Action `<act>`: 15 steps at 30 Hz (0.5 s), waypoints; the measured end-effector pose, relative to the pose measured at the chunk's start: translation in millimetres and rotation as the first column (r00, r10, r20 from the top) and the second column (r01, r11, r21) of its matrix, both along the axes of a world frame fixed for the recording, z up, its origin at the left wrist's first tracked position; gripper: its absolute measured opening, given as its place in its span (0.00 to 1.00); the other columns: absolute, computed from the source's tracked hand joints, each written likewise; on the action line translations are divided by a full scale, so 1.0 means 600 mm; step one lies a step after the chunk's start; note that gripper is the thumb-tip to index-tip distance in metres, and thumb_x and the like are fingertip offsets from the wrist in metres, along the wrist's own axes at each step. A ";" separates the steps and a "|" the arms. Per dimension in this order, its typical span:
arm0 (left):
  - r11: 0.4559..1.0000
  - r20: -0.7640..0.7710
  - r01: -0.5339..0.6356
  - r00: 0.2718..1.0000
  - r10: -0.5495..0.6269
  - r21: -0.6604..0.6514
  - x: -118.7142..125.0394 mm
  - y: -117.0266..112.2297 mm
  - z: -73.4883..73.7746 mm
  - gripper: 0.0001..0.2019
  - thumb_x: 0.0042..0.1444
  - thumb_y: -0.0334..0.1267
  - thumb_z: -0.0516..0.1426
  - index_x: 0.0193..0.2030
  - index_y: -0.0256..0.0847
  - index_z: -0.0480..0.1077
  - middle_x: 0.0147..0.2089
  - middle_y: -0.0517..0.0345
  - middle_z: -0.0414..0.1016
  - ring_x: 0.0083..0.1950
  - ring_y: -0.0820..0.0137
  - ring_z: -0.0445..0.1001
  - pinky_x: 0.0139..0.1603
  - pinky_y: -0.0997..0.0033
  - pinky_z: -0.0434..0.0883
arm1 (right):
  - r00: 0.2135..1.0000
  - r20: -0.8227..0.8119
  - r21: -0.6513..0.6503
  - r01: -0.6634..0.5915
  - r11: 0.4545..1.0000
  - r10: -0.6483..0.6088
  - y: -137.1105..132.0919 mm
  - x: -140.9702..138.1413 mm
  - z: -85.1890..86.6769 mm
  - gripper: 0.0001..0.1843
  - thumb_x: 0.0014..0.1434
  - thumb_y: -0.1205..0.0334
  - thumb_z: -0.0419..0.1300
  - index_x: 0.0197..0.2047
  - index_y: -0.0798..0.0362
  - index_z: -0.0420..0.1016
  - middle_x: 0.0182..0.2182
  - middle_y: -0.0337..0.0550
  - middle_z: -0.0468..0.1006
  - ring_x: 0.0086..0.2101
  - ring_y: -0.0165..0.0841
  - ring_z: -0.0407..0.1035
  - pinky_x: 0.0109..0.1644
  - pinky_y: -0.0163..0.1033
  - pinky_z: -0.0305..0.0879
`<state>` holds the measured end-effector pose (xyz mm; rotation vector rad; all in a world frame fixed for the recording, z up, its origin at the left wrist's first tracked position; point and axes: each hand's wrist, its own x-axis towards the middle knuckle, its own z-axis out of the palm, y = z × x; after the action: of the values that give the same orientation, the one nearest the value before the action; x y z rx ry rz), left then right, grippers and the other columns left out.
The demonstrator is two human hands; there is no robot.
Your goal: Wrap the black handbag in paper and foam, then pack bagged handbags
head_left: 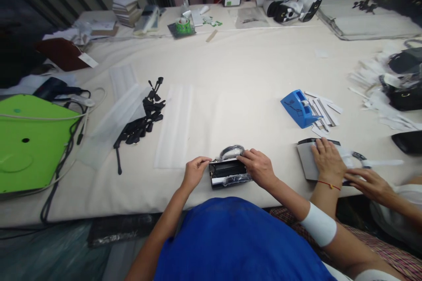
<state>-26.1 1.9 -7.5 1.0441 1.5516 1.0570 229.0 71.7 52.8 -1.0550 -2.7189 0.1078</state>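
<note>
A small black handbag stands open on the table's near edge, close to my body. Its handle is wrapped in clear plastic and arches up behind the opening. Another plastic-wrapped part lies along the front side, with a white strip beside it. My left hand pinches the bag's back left corner, near a small metal fitting. At the back right, my right hand has its fingers closed on the rim by the handle's end. The right fingertips are partly hidden.
Left are black straps or tassels, white foam sheets and a green board with cables. Right, a blue tape dispenser stands by white strips; a co-worker's hands press a wrapped bag. Other people work across the table.
</note>
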 end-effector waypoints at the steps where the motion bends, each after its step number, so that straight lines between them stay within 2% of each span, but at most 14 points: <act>1: 1.000 -0.004 0.006 1.000 -0.006 0.010 0.000 -0.001 0.001 0.10 0.56 0.42 0.58 0.38 0.40 0.78 0.40 0.54 0.81 0.44 0.65 0.78 0.50 0.65 0.72 | 1.000 -0.004 0.006 0.001 1.000 -0.001 -0.002 0.001 -0.001 0.17 0.61 0.75 0.52 0.47 0.51 0.77 0.34 0.44 0.75 0.35 0.37 0.61 0.38 0.43 0.57; 8: 0.995 -0.026 0.079 0.997 -0.078 0.068 0.002 -0.008 0.009 0.12 0.58 0.44 0.58 0.40 0.40 0.79 0.43 0.53 0.80 0.46 0.64 0.78 0.52 0.65 0.73 | 0.998 -0.061 -0.001 0.025 1.000 -0.025 -0.007 0.001 -0.008 0.19 0.61 0.77 0.50 0.47 0.54 0.77 0.34 0.47 0.74 0.35 0.37 0.61 0.38 0.43 0.60; 15: 0.990 -0.079 0.050 0.996 -0.040 0.134 0.012 -0.010 0.005 0.10 0.58 0.43 0.59 0.37 0.41 0.79 0.40 0.53 0.80 0.43 0.65 0.78 0.50 0.66 0.74 | 0.999 -0.041 -0.022 0.031 0.999 -0.032 -0.009 -0.001 -0.011 0.17 0.62 0.77 0.49 0.44 0.54 0.76 0.33 0.46 0.72 0.35 0.38 0.59 0.39 0.43 0.58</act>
<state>-18.7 -4.1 -4.6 1.2199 1.5256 1.1158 228.2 66.6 46.4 -1.0893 -2.6692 0.1520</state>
